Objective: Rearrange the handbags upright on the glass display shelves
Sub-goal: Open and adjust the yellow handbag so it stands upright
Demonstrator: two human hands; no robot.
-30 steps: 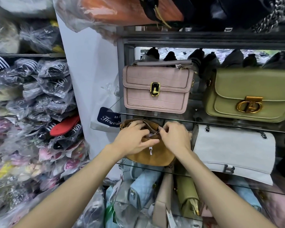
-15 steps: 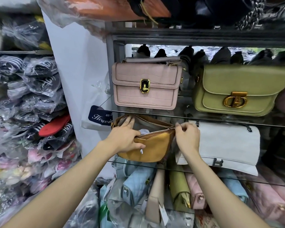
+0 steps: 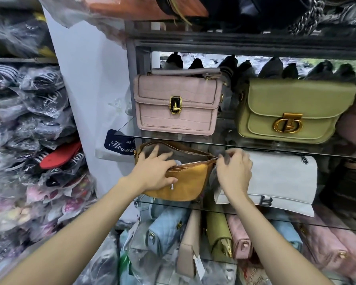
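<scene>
A tan suede handbag [image 3: 185, 184] sits on the middle glass shelf [image 3: 275, 215], its top zipper wide open. My left hand [image 3: 154, 171] grips the bag's front edge, fingers reaching into the opening. At the bag's right end my right hand [image 3: 233, 169] pinches the zipper end. A white bag [image 3: 284, 182] leans just right of it. On the shelf above, a pink croc-pattern bag [image 3: 177, 103] and an olive green bag [image 3: 292, 108] stand upright.
Below the middle shelf several bags in blue [image 3: 164, 231], beige, olive and pink stand packed together. Plastic-wrapped slippers [image 3: 39, 140] fill racks on the left. A white pillar [image 3: 86, 89] separates the two. More bags lie on the top shelf.
The zipper has been drawn open to the right; my right hand moved from the bag's middle to its right end. My left fingers slid into the opening. The view shifted slightly.
</scene>
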